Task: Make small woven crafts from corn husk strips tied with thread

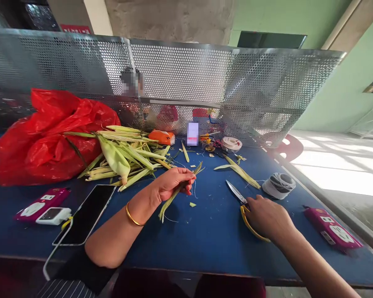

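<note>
My left hand (178,182) is closed in a pinch on a narrow bundle of corn husk (168,204), whose ends stick out above and below the fingers. Fine loose threads hang beside the bundle. At the right, my right hand (265,217) grips the yellow-handled scissors (236,192) by the handles, low over the blue table (202,244). Their blades are together and point up and to the left. Beyond that hand lies a strip of husk (240,171), near a spool of grey thread (279,185).
A pile of corn husks (133,153) leans against a red plastic bag (49,140) at left. Nearby lie a phone (87,215) and a cabled white device (53,215). Purple packs (334,229) flank the work area. A tape roll (231,143) sits before the perforated metal screen (180,70).
</note>
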`<state>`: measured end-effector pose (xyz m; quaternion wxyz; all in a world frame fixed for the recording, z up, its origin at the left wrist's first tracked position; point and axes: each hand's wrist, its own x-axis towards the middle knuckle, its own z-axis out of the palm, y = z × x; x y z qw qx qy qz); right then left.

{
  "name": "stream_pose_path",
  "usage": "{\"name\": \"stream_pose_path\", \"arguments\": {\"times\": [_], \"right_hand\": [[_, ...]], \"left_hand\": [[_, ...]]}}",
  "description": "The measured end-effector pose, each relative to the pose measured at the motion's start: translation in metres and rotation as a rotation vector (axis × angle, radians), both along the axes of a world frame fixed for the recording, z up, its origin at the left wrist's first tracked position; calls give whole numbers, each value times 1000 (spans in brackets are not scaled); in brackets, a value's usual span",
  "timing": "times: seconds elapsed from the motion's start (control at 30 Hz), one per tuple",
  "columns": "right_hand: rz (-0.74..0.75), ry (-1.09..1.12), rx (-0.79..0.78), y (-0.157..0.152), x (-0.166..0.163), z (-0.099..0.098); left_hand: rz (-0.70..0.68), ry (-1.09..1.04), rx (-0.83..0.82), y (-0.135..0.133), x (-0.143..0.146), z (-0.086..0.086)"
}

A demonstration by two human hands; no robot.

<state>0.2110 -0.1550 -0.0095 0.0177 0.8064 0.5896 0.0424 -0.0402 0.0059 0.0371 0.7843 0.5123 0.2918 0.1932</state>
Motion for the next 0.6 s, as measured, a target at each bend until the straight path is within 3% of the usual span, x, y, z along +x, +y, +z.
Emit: {"name": "stream_pose_path", "arguments": {"times": [0.07,0.13,0.27,0.43,0.6], "right_hand": [[183,170,139,24,-16,14],[397,587,284,53,-39,24],[443,1255,266,103,-87,20],[312,1453,333,114,-99,0],[194,1462,356,106,-83,3]], "left_hand": [[17,-3,19,2,-5,2],[55,-2,28,3,-7,1],[142,-13,14,6,-8,-6],[213,0,-24,10,-7,-13],[328,64,47,8,2,-19]]}}
